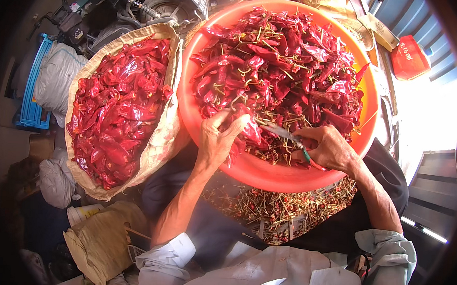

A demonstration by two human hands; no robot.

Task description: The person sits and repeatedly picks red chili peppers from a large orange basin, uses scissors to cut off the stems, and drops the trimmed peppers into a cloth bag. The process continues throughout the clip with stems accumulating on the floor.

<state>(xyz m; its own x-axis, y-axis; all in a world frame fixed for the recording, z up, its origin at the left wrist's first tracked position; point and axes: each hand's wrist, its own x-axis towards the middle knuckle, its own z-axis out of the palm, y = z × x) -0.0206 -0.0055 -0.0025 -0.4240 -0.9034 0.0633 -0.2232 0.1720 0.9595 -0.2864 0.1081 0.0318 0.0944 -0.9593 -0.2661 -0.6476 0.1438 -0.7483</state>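
Observation:
A wide orange-red plastic basin [265,178] sits before me, heaped with dried red chili peppers [270,60], many with pale stems. Over its near left part my left hand [217,138] grips a few dried chilies [248,128] between thumb and fingers, one curled stem pointing up. My right hand [324,146], at the near right of the heap, holds scissors [284,133] with green and red on the handles. Their blades point left toward the chilies in my left hand; whether they touch cannot be told. Part of the right fingers is hidden.
Left of the basin stands a woven sack [163,147] full of stemless red chilies [119,111]. Cut stems [290,210] litter the floor between my legs. Farther left are a white sack [57,77] and a blue frame [34,84]; a motorbike [142,12] stands behind. A red box [410,58] lies far right.

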